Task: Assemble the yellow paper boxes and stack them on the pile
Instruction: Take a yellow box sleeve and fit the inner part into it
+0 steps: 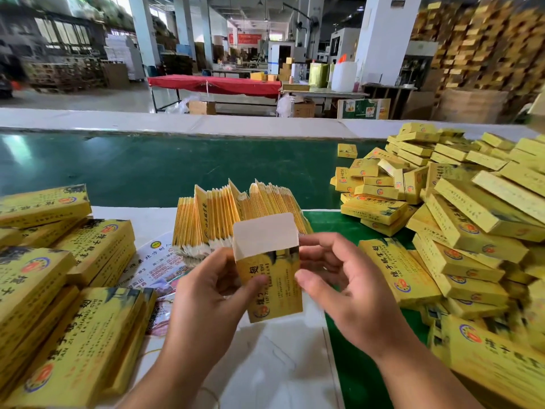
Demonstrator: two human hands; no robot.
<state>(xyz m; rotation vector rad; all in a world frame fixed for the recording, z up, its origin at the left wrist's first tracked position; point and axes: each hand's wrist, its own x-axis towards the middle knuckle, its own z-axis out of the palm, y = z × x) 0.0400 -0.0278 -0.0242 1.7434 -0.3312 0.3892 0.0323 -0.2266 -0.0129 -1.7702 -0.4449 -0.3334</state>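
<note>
Hidden: the left hand's (206, 293) fingers lie behind the box (269, 278), so only its thumb shows on the printed front; the right hand's (351, 293) fingertips near the box's right edge are partly covered by its own thumb.
Cut off: the bundles (59, 305) on the left and the pile (460, 231) on the right both run past the frame edges.
Hard to make out: print on the near right boxes is blurred; whether the box's lower end is closed cannot be told.
Box: held in the air over the white table (280, 364), in front of the fanned row of flat blanks (236, 214).
Axis: long axis roughly upright, tilted a little; white flap (265, 231) up and away from the person, printed face toward the camera.
Left hand: grips the box, thumb pressed on its front.
Right hand: fingers loosely curled at the box's right edge, thumb tip touching it; a firm grip cannot be told.
Pile: assembled boxes heaped on the green belt (177, 166), right of the hands.
Bundles: flat stacks left of the hands, beside a printed sheet (159, 261).
</note>
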